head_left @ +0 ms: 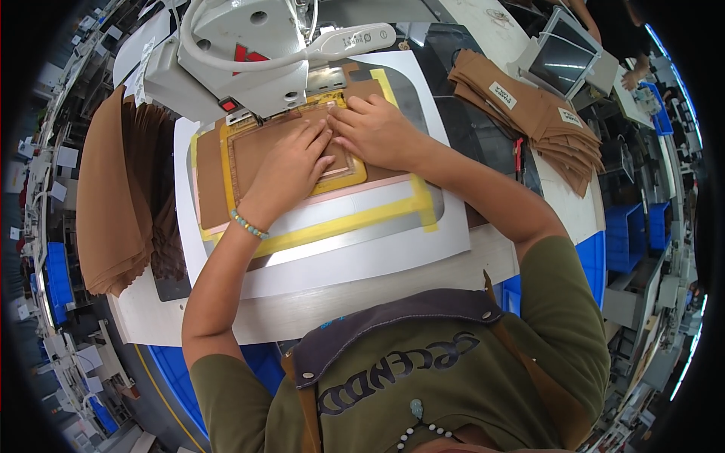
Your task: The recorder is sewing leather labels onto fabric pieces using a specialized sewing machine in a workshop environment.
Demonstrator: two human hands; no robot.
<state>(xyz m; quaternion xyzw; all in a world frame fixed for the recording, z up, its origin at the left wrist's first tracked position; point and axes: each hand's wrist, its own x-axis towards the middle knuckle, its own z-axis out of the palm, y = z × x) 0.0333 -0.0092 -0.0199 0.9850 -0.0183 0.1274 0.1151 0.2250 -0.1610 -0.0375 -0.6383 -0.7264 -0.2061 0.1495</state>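
Note:
Both hands rest on a yellow-edged rectangular frame point(358, 178) with a brown fabric piece point(257, 154) inside it. My left hand point(291, 162) lies flat over the frame's middle, fingers stretched toward its far right part. At the frame's right side my right hand point(377, 134) presses down with fingers extended and slightly bent, its fingertips close to those of the left. Neither hand is wrapped round anything. The sewing machine head point(249, 64) stands just beyond, its lower tip above the frame's far edge. My hands hide part of the fabric.
Under the frame is a white sheet point(445, 226) with yellow tape strips point(325, 231). Brown fabric pieces hang in a thick stack point(113, 204) at the left; more brown pieces point(529, 113) lie at the right. Red-handled snips point(519, 155) and a screen point(563, 57) are farther right.

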